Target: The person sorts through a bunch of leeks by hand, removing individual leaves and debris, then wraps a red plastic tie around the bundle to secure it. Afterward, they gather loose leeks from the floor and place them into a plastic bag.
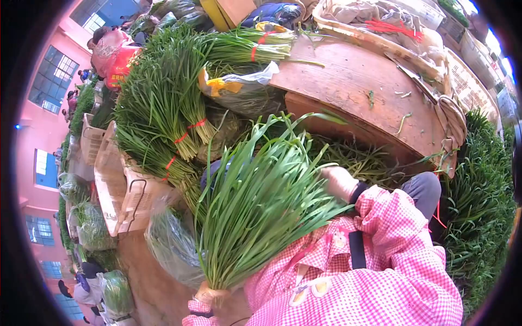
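A large loose bunch of garlic chives (261,201) fans out in front of me, its long flat green leaves pointing up and to the right. My left hand (212,295) is closed round the pale stem ends at the bottom of the view. At the leafy side, my right hand (340,183) is against the blades, its fingers blurred and partly hidden by them. Behind the bunch lie tied bundles of chives (163,103), with red bands (190,127) round their stems. My sleeves and front are pink checked cloth (348,288).
A reddish wooden board (364,81) bears scraps of leaf. Loose chives (353,163) lie below it, and a thick heap (478,206) is at right. A plastic crate (136,201) and clear bag (174,244) are at left. Other people (111,54) work farther off.
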{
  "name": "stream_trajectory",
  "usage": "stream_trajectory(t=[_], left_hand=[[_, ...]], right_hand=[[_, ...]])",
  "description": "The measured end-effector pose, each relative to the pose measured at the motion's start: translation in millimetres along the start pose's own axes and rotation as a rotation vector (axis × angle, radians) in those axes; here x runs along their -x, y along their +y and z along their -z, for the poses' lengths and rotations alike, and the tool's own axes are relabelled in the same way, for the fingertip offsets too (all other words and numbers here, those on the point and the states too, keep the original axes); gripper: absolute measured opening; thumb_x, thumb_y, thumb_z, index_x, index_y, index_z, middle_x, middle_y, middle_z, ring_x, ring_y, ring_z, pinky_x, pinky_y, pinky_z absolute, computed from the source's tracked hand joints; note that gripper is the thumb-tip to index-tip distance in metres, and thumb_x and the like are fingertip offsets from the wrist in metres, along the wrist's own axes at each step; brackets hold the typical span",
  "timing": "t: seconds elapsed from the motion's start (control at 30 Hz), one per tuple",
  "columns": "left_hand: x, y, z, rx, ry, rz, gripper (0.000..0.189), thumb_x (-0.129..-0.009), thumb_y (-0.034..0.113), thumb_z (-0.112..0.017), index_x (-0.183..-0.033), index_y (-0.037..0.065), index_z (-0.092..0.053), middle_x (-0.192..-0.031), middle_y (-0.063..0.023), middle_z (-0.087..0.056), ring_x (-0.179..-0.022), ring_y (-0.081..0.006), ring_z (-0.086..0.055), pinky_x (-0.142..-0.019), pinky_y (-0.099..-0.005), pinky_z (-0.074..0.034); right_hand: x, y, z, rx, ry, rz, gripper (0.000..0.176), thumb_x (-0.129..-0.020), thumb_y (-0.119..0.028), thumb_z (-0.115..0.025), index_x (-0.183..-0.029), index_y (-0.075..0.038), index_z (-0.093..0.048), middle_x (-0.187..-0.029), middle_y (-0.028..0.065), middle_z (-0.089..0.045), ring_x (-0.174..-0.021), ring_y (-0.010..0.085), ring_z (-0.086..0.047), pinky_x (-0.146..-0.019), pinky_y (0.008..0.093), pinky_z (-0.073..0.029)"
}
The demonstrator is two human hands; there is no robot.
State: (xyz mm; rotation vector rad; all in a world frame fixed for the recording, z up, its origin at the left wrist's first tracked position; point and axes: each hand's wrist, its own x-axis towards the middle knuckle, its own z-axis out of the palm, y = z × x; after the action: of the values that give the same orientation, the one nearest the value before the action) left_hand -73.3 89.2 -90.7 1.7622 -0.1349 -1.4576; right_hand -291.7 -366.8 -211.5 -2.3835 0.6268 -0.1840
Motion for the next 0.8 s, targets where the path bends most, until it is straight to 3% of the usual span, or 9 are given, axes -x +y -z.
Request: stream_trajectory(t=[0.17, 0.23, 0.37, 0.5, 0.57, 0.63, 0.67, 0.7, 0.8], left_hand=[[-3.5, -13.2, 15.7, 0.024, 0.017, 0.114, 0.065, -0.059, -0.01, -0.071, -0.119, 0.001, -0.049, -0.097, -0.0124, -0.062, -0.073, -0.0242, -0.063, -0.058, -0.0341, -0.054], [-2.2, -8.0, 6.3, 0.054, 0.066, 0.03, 0.063, -0.059, -0.01, -0.071, -0.117, 0.001, -0.05, -0.096, -0.0132, -0.062, -0.072, -0.024, -0.063, -0.057, -0.0337, -0.054], [-2.5, -15.1, 4.8, -0.055, 0.073, 0.093, 0.055, -0.058, -0.008, -0.075, -0.109, 0.0, -0.055, -0.086, -0.011, -0.063, -0.068, -0.0226, -0.063, -0.055, -0.0328, -0.052], [-1.0, -6.6, 0.7, -0.151, 0.148, 0.136, 0.049, -0.06, -0.006, -0.075, -0.105, 0.0, -0.057, -0.08, -0.0091, -0.064, -0.064, -0.0197, -0.062, -0.056, -0.031, -0.052], [4.5, 14.7, -9.8, -0.153, 0.167, 0.032, 0.047, -0.062, -0.006, -0.074, -0.105, 0.0, -0.058, -0.083, -0.0092, -0.065, -0.064, -0.0175, -0.061, -0.056, -0.0287, -0.052], [8.3, 9.0, 8.3, -0.084, 0.22, -0.053, 0.047, -0.063, -0.006, -0.074, -0.106, 0.0, -0.058, -0.086, -0.0094, -0.065, -0.065, -0.017, -0.061, -0.057, -0.0279, -0.052], [15.3, 22.1, 4.4, -0.039, 0.226, 0.001, 0.05, -0.065, -0.002, -0.076, -0.111, 0.001, -0.058, -0.103, -0.0053, -0.064, -0.09, -0.0133, -0.059, -0.081, -0.0273, -0.049], [17.4, 31.5, 0.9, -0.115, 0.251, -0.012, 0.05, -0.065, -0.002, -0.076, -0.111, 0.001, -0.059, -0.102, -0.0047, -0.064, -0.089, -0.0127, -0.059, -0.081, -0.027, -0.049], [16.4, 34.9, 5.1, -0.305, 0.299, -0.078, 0.046, -0.065, 0.001, -0.075, -0.109, 0.004, -0.061, -0.097, -0.0021, -0.066, -0.085, -0.0094, -0.058, -0.078, -0.0254, -0.048]], right_hand=[[-15.6, 35.9, 14.8, 0.321, -0.475, -0.521, 0.018, -0.079, -0.016, -0.055, -0.09, -0.007, -0.067, -0.094, 0.0193, -0.064, -0.088, 0.0316, -0.063, -0.07, 0.0413, -0.051], [-6.9, 86.1, -20.5, 0.369, -0.359, -0.601, 0.022, -0.073, -0.021, -0.063, -0.09, -0.008, -0.069, -0.091, 0.016, -0.066, -0.085, 0.0305, -0.065, -0.069, 0.0402, -0.053], [-30.5, 91.1, -48.6, 0.447, -0.689, -0.505, 0.021, -0.076, -0.018, -0.061, -0.093, -0.01, -0.069, -0.091, 0.0119, -0.068, -0.084, 0.0247, -0.067, -0.064, 0.0386, -0.054], [-3.4, 35.3, 7.4, 0.479, -0.201, -0.28, 0.012, -0.071, -0.011, -0.057, -0.076, -0.007, -0.068, -0.069, 0.0135, -0.065, -0.062, 0.0299, -0.062, -0.061, 0.0374, -0.052], [-1.1, 17.4, 53.5, 0.31, -0.031, -0.325, 0.015, -0.073, -0.015, -0.064, -0.083, -0.005, -0.067, -0.08, 0.0181, -0.065, -0.072, 0.0313, -0.064, -0.066, 0.0387, -0.051], [-8.7, 32.7, 81.2, -0.09, 0.347, -0.053, 0.017, -0.078, -0.014, -0.064, -0.091, -0.004, -0.067, -0.08, 0.0162, -0.065, -0.071, 0.0269, -0.063, -0.066, 0.0357, -0.05], [-14.4, 13.3, 101.5, -0.379, 0.4, -0.178, 0.016, -0.079, -0.012, -0.063, -0.093, -0.004, -0.066, -0.08, 0.0139, -0.065, -0.071, 0.024, -0.062, -0.066, 0.0334, -0.05], [-19.3, -15.6, 123.6, -0.669, 0.446, -0.304, 0.016, -0.081, -0.011, -0.062, -0.095, -0.003, -0.066, -0.079, 0.0117, -0.065, -0.07, 0.021, -0.062, -0.067, 0.0311, -0.05], [-31.6, -95.7, 148.4, -0.586, 0.406, 0.15, 0.016, -0.082, -0.01, -0.062, -0.097, -0.003, -0.066, -0.077, 0.0084, -0.065, -0.071, 0.0186, -0.06, -0.067, 0.0286, -0.049]])
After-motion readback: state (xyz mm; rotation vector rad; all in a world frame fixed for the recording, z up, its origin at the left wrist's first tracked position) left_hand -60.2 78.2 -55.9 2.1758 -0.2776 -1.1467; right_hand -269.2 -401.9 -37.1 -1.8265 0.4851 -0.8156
